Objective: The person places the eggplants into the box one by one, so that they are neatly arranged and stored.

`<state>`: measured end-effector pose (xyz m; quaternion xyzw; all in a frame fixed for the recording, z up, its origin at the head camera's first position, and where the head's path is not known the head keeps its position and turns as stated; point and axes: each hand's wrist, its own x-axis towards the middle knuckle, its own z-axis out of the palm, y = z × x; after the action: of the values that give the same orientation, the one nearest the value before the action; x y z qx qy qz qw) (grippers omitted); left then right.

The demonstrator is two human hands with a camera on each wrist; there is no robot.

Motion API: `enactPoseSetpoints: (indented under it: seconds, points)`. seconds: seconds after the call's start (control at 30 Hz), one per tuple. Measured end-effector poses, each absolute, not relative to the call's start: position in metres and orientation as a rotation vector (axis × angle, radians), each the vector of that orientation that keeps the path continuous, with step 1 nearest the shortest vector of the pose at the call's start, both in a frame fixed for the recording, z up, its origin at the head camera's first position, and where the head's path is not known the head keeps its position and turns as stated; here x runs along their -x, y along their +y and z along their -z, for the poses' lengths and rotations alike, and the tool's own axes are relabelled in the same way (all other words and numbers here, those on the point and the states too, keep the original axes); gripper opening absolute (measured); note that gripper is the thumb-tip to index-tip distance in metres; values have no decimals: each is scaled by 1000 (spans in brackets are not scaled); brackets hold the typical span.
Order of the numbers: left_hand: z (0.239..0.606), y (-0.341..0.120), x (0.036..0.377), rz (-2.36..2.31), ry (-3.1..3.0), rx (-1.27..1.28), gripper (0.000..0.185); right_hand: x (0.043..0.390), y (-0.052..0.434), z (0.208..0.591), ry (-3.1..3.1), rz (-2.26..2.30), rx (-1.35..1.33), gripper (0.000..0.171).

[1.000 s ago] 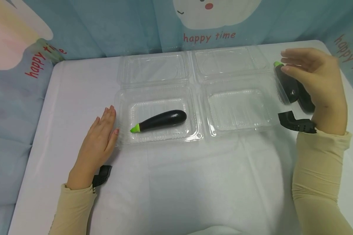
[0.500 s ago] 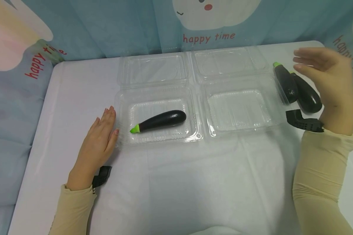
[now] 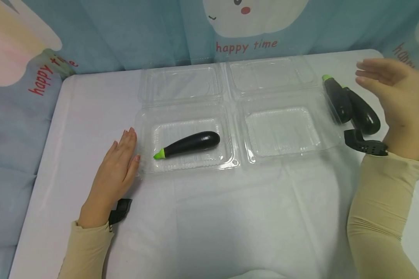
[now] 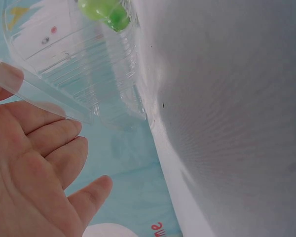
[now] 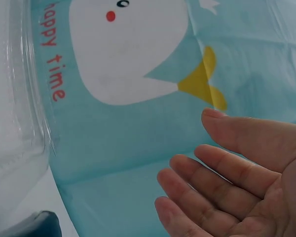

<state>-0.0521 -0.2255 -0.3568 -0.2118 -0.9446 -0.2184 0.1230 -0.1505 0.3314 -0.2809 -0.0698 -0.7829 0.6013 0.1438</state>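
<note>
Beside the raised right hand (image 3: 394, 93), two glossy dark eggplants (image 3: 350, 104), green-tipped

Eggplant (image 3: 190, 143) dark purple, green cap; containers (image 3: 188, 143) clear; backdrop (image 3: 125, 31) blue.

light: bright, even | shadows: soft | glare: clear plastic | wrist views: slightly soft

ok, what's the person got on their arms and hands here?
Both hands are bare: no gloves or rings visible on the left hand or right hand. Each arm wears a snug beige sleeve, left sleeve and right sleeve, ending at the wrist with a slightly gathered cuff. At each wrist sits a black plastic mount, left mount and right mount; the right one is perforated.
</note>
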Motion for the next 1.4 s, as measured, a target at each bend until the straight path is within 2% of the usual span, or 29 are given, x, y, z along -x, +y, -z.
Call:
enactPoseSetpoints:
  seconds: [0.2, 0.53, 0.7, 0.97, 1.4]
  points:
    - [358, -227, 50, 636, -2750, 621, 53, 152, 339, 286, -2294, -1651, 318, 34]
    - [360, -228, 50, 629, -2733, 649, 54, 149, 357, 298, -2196, -1833, 402, 35]
    - [358, -229, 52, 631, -2721, 654, 53, 151, 364, 303, -2259, -1700, 472, 32]
    - [359, -229, 52, 638, -2726, 645, 54, 152, 374, 306, -2366, -1569, 627, 41]
    - [359, -230, 51, 630, -2754, 631, 53, 147, 399, 321, -2481, -1565, 556, 45]
